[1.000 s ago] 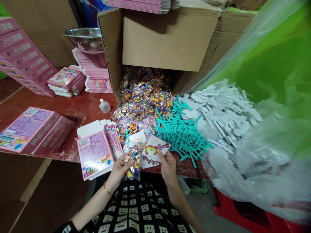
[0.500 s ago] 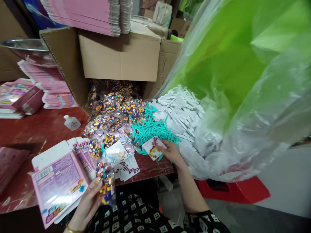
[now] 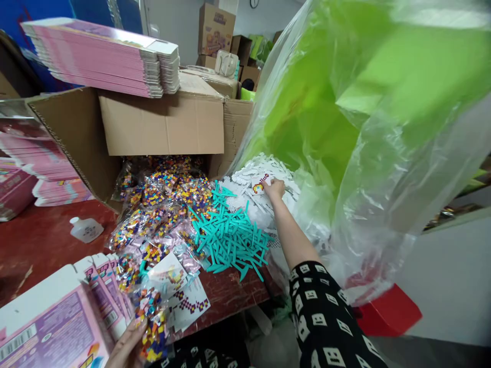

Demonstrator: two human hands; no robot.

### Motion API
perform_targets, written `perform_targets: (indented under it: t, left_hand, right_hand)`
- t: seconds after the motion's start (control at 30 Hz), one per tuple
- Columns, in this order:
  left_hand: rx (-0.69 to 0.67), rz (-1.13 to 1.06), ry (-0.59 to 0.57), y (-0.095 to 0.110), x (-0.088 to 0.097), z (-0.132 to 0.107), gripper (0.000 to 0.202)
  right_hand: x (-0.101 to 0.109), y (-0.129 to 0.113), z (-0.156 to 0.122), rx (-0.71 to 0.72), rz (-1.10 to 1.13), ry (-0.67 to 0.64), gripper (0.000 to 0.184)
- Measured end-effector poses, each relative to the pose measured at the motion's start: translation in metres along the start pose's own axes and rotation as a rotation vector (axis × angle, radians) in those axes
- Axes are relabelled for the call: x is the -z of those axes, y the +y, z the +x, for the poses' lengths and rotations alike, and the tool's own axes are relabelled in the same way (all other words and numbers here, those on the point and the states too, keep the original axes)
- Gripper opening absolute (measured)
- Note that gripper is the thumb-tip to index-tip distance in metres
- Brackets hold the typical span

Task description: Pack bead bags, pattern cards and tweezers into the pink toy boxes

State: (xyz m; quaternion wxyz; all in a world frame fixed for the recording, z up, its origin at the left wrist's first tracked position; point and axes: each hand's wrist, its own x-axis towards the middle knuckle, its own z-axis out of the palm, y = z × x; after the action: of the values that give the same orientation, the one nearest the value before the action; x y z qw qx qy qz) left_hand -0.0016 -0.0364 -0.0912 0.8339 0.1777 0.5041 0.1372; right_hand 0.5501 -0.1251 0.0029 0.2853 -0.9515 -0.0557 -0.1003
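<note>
At the lower left, my left hand point(image 3: 128, 343) pinches a clear bag of colourful beads point(image 3: 153, 327). A flat pink and purple box point(image 3: 49, 327) lies beside that hand. My right hand point(image 3: 275, 189) reaches far forward with a printed pattern card point(image 3: 261, 186) between its fingers. It is over a heap of white plastic pieces point(image 3: 251, 168) in a large clear bag; whether it also grips a white piece is hidden. Nearer to me lies a pile of teal plastic sticks point(image 3: 230, 237). More pattern cards point(image 3: 192, 304) rest at the table's front edge.
A cardboard box point(image 3: 164, 125) on its side spills bagged beads point(image 3: 164, 194) onto the red table point(image 3: 92, 217). Folded pink cartons point(image 3: 99, 59) are stacked on top. A small plastic bottle point(image 3: 86, 229) stands left. A green and clear plastic bag point(image 3: 345, 102) fills the right.
My right hand has moved forward with the card, from the teal sticks to the white pieces. The left hand still holds the bead bag. The camera view has tilted up and right.
</note>
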Motion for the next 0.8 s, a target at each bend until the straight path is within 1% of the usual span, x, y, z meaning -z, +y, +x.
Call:
perform_targets:
  t: [0.1,0.17,0.2,0.27,0.37,0.4,0.43,0.47,0.5,0.53,0.57,0.6,0.63,0.67,0.7,0.73,0.77,0.8]
  left_hand:
    - [-0.033,-0.084,0.059,0.001,-0.009,0.006,0.040]
    - [-0.075,-0.141,0.084,0.002,-0.017,0.009,0.034]
    - [-0.093,-0.161,0.097,0.002,-0.021,0.010,0.031]
    - [-0.113,-0.179,0.104,0.003,-0.029,0.011,0.026]
    - [-0.122,-0.180,0.033,0.007,-0.039,0.012,0.024]
    - [-0.123,-0.178,0.020,0.009,-0.041,0.012,0.025]
    - [-0.128,-0.177,0.033,0.011,-0.044,0.014,0.026]
    - [-0.139,-0.178,0.052,0.012,-0.046,0.016,0.027]
    - [-0.154,-0.181,0.058,0.013,-0.049,0.018,0.027]
    - [-0.163,-0.179,0.039,0.013,-0.052,0.019,0.026]
    - [-0.174,-0.173,0.000,0.013,-0.055,0.021,0.024]
    - [-0.190,-0.164,-0.054,0.012,-0.059,0.022,0.027]
    - [-0.211,-0.148,-0.117,0.010,-0.062,0.022,0.035]
    - [-0.236,-0.123,-0.172,0.008,-0.066,0.022,0.046]
    - [-0.258,-0.084,-0.208,0.005,-0.070,0.021,0.055]
    - [-0.279,-0.038,-0.227,0.003,-0.073,0.019,0.061]
    - [-0.297,0.009,-0.241,0.001,-0.075,0.018,0.065]
    - [-0.306,0.053,-0.246,-0.001,-0.075,0.016,0.066]
  right_hand:
    - [-0.015,-0.007,0.008,-0.070,0.001,0.040,0.052]
    - [-0.019,-0.008,0.009,-0.113,0.025,0.038,0.065]
    - [-0.019,-0.008,0.011,-0.140,0.041,0.022,0.067]
    - [-0.015,-0.008,0.018,-0.197,0.075,-0.025,0.063]
    - [-0.001,-0.013,0.027,-0.217,0.136,-0.052,0.044]
    - [0.005,-0.015,0.023,-0.201,0.177,-0.035,0.039]
    - [0.011,-0.017,0.013,-0.174,0.262,-0.013,0.035]
    - [0.017,-0.020,-0.004,-0.142,0.395,-0.008,0.034]
    - [0.021,-0.023,-0.031,-0.109,0.560,-0.033,0.035]
    - [0.024,-0.025,-0.065,-0.073,0.779,-0.102,0.036]
    - [0.025,-0.027,-0.107,-0.058,0.924,-0.268,0.038]
    - [0.023,-0.029,-0.154,-0.051,0.999,-0.471,0.041]
    - [0.020,-0.031,-0.203,-0.060,1.016,-0.679,0.042]
    - [0.015,-0.032,-0.250,-0.055,1.011,-0.832,0.040]
    - [0.009,-0.033,-0.291,-0.025,1.010,-0.942,0.039]
    - [0.003,-0.034,-0.324,0.047,0.974,-0.962,0.039]
    - [-0.004,-0.035,-0.346,0.169,0.913,-0.899,0.034]
    - [-0.010,-0.035,-0.355,0.281,0.850,-0.789,0.032]
